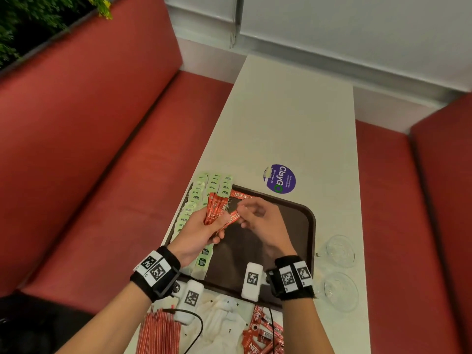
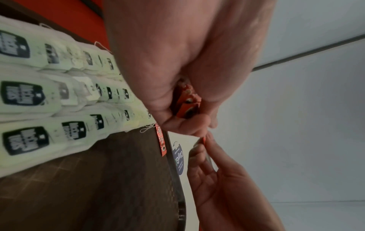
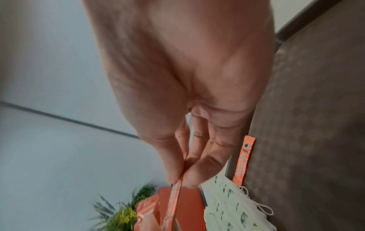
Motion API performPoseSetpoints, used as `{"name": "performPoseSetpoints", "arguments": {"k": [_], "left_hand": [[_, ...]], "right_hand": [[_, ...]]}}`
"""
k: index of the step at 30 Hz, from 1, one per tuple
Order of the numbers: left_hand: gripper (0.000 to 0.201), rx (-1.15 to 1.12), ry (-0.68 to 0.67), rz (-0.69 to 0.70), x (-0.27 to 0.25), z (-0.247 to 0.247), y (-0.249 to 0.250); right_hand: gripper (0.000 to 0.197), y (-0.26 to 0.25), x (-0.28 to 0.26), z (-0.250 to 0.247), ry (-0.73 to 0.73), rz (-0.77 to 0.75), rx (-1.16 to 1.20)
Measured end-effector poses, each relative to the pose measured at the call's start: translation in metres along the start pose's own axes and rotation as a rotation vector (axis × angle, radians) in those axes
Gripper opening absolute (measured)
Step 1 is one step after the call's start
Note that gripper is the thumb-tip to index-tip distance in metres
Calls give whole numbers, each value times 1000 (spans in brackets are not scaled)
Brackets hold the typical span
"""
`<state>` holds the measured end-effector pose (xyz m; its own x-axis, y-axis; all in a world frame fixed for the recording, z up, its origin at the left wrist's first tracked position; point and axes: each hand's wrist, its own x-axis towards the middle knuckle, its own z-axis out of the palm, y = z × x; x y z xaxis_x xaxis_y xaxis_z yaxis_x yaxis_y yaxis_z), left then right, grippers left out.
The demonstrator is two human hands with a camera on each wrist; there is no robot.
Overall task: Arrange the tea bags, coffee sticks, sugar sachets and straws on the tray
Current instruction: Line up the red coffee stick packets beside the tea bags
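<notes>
Red booth seats flank a white counter (image 1: pixel 286 118) carrying a brown tray (image 1: pixel 310 226). Pale green tea bags (image 1: pixel 201 198) line its left side. Above the tray, the left hand (image 1: pixel 198 231) grips a fan of red coffee sticks (image 1: pixel 215 209); the right hand (image 1: pixel 260 218) pinches one stick's end.

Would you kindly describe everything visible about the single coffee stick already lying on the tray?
The coffee stick is a slim red-orange Nescafé sachet with white lettering and a small round mark at one end. It lies flat along the far rim of the brown tray, beside the green tea bags. Neither hand touches it.
</notes>
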<state>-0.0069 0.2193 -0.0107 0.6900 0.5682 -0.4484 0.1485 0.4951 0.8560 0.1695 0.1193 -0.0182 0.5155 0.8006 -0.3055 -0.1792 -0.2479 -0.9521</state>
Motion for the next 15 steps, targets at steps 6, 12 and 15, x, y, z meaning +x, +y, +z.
{"name": "performPoseSetpoints", "arguments": {"k": [6, 12, 15], "left_hand": [[28, 246, -56, 30, -6, 4, 3], [30, 305, -87, 67, -11, 9, 11], [28, 206, -53, 20, -6, 9, 9]], "right_hand": [[28, 6, -15, 5, 180, -32, 185], [11, -14, -16, 2, 123, -129, 12], [4, -15, -9, 2, 13, -182, -266]]}}
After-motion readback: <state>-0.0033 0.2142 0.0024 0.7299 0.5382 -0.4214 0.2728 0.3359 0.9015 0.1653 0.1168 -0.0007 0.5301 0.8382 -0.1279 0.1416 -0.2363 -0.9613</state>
